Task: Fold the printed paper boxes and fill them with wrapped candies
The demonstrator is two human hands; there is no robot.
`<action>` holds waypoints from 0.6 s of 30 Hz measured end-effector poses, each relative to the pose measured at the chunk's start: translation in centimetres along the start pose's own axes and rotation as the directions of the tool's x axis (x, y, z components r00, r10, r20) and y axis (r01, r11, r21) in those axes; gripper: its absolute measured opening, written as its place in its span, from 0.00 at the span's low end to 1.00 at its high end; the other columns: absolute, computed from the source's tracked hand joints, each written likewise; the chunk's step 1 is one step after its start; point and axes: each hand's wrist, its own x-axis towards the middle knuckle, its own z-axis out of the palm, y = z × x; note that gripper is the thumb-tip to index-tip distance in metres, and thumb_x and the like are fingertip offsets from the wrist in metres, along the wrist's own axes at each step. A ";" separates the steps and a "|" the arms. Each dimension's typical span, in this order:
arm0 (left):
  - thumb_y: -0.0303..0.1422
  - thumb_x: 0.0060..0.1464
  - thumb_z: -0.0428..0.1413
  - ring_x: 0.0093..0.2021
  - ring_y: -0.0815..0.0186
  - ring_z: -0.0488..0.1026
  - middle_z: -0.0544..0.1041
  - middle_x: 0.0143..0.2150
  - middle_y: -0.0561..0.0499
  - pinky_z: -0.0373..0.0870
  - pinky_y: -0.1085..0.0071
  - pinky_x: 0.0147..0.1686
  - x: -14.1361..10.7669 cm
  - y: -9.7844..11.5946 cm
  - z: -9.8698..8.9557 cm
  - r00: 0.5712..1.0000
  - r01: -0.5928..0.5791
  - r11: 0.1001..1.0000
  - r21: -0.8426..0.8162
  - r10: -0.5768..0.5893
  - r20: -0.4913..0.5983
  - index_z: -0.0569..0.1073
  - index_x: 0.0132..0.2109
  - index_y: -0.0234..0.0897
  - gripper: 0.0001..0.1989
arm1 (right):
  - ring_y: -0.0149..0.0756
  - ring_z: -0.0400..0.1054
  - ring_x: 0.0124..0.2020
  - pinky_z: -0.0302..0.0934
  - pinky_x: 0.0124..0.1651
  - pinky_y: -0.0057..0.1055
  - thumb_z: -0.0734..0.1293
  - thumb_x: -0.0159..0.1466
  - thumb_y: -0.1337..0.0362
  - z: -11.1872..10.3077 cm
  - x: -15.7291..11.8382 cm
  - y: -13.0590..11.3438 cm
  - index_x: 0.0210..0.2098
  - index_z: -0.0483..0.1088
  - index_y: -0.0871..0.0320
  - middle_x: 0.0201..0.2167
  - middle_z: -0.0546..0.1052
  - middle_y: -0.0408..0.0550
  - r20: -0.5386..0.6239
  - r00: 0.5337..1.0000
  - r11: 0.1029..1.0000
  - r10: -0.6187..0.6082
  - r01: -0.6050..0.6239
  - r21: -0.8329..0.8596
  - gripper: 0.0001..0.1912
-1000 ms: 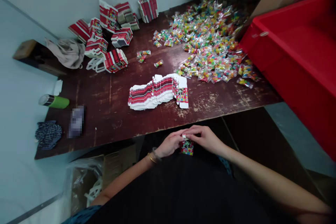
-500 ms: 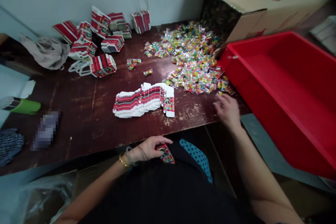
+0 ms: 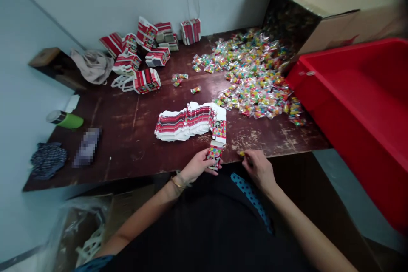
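Note:
My left hand [image 3: 196,167] is closed round a small printed carton [image 3: 215,155], red with bright candy pictures, its top end open with white flaps showing. Just to the right, my right hand [image 3: 259,169] pinches a small wrapped candy [image 3: 242,153] over the table's front edge; only a yellow bit of it shows at the fingertips. Beyond the carton lies a fanned row of flat, unfolded cartons [image 3: 185,122] in red and white. A heap of clear-wrapped, multicoloured candies [image 3: 251,80] spreads over the table's back right.
A red plastic bin [image 3: 347,136] stands at the right, before a cardboard box [image 3: 338,29]. Bundled flat cartons [image 3: 146,80] sit along the wall. A green cup [image 3: 72,120], a checked cloth [image 3: 48,160] and a few loose candies [image 3: 195,89] lie on the dark table [image 3: 127,144].
My right hand has come back from beside the candy heap with a candy between its fingers. My left hand has raised the carton from my lap to the table edge, open end up. The view has shifted left.

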 end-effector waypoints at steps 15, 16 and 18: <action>0.32 0.51 0.59 0.40 0.60 0.74 0.71 0.43 0.46 0.75 0.68 0.29 -0.7 -0.7 1.2 0.987 -0.057 0.996 0.064 0.046 0.155 0.56 0.63 0.41 0.34 | 0.41 0.68 0.41 0.65 0.45 0.39 0.63 0.67 0.57 -0.5 5.6 -4.8 0.40 0.73 0.53 0.39 0.75 0.50 0.239 0.959 0.930 -0.152 0.057 0.364 0.10; 0.32 0.51 0.59 0.39 0.61 0.74 0.70 0.43 0.47 0.75 0.69 0.29 -0.7 -0.8 1.2 0.989 -0.062 0.996 0.059 0.054 0.135 0.56 0.64 0.41 0.35 | 0.43 0.67 0.45 0.64 0.49 0.42 0.61 0.68 0.58 -0.2 5.2 -5.0 0.43 0.73 0.52 0.43 0.73 0.52 0.193 0.969 0.935 -0.152 0.077 0.346 0.11; 0.34 0.51 0.60 0.38 0.63 0.74 0.70 0.42 0.47 0.75 0.70 0.29 -0.7 -0.9 1.1 0.992 -0.072 0.996 0.053 0.065 0.112 0.57 0.63 0.41 0.35 | 0.46 0.64 0.51 0.61 0.55 0.47 0.59 0.69 0.59 0.2 4.4 -5.2 0.48 0.72 0.52 0.49 0.70 0.54 0.078 0.994 0.942 -0.074 0.045 0.332 0.13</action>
